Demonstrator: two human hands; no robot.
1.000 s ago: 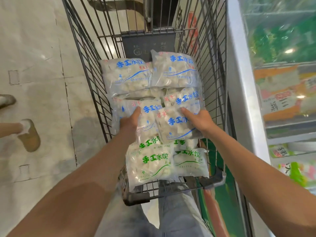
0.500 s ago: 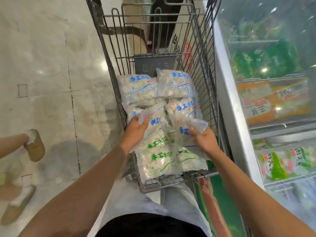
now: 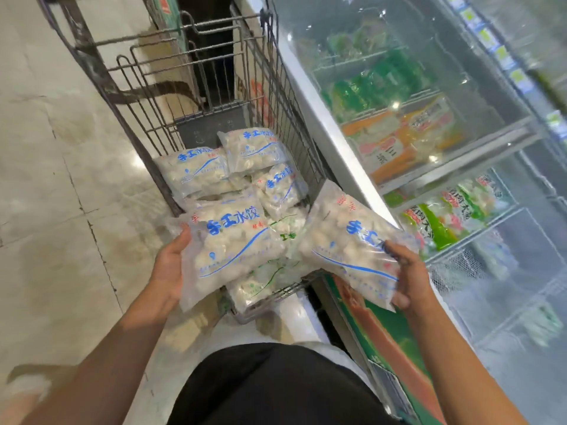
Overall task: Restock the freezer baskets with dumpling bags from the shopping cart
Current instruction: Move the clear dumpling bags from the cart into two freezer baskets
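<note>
Grey wire shopping cart (image 3: 147, 96), taken as landmark, standing on pale tiled floor (image 3: 46, 185) with the glass-topped chest freezer (image 3: 334, 142) along its right side. Item one: clear plastic dumpling bag with blue print (image 3: 230, 240), raised over the cart's near end; left hand (image 3: 168, 268) grips its left edge, thumb on top near the upper corner, fingers hidden beneath. Item two: second clear blue-printed dumpling bag (image 3: 346, 240), raised over the cart's near right corner and reaching toward the freezer rim; right hand (image 3: 409, 274) pinches its lower right edge, thumb curled over the top face, fingers under it. Remaining stock in the cart: three blue-printed bags (image 3: 196, 170) toward the far end, green-printed bags (image 3: 264, 280) at the near end, partly covered by the held pair. Change against half a second ago: both bags, then barely lifted off the pile and crumpled, are now clear of it and higher, the right one carried across toward the freezer; the view has swung right, showing more freezer glass.
</note>
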